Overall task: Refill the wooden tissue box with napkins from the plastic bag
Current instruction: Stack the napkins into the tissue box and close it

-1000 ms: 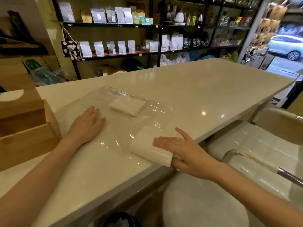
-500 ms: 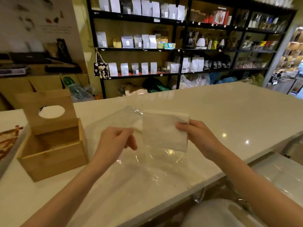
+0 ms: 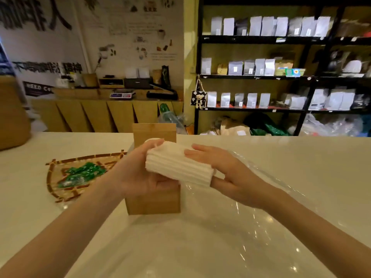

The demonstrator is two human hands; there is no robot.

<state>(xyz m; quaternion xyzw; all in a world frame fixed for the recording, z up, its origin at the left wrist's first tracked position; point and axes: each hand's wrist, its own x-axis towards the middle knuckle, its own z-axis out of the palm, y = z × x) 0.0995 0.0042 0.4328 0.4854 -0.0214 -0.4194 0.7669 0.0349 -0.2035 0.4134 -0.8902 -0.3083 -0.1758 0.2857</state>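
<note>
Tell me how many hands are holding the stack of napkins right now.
2. The left hand grips the stack of napkins from its left end, and the right hand holds its right end, above the wooden box.

Napkin stack (image 3: 178, 167): white, ribbed edges. Tissue box (image 3: 153, 201): light tan wood. Counter (image 3: 301, 157): cream. Plastic bag (image 3: 230, 227): clear, glossy. Woven tray (image 3: 60, 163): brown lattice; wrappers (image 3: 82, 174) green.

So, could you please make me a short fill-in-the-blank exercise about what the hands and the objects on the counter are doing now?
1. Both hands hold a stack of white ____.
2. The stack is held above the ____ tissue box.
3. The basket left of the box holds ____ packets.
4. The clear bag lies ____ on the counter.

Missing words: napkins; wooden; green; flat
</note>
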